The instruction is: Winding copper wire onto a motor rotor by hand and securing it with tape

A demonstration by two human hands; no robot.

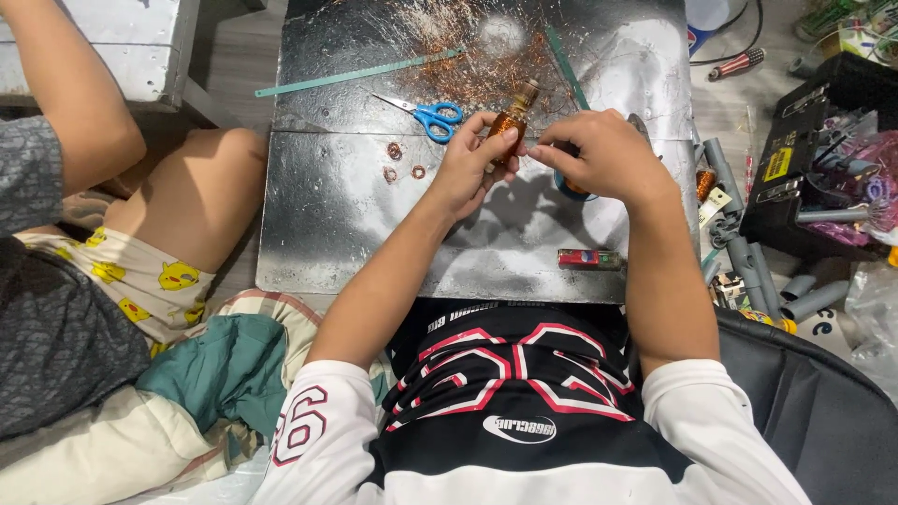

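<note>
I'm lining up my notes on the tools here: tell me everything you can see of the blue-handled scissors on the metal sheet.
The scissors are small, with bright blue plastic loop handles and short silvery metal blades. They lie flat on the shiny metal sheet, blades closed or nearly so, tips pointing up-left and handles toward the left hand. Nothing holds them; the hand's fingers are close to the handles but apart. Loose copper wire strands lie just beyond them, and three small copper rings sit on the sheet below.

Both forearms are extending forward, bare below pushed-up sleeves. The left hand (470,161) is curling its fingers closed. The right hand (606,154) is pinching, fingertips meeting the left's.
</note>
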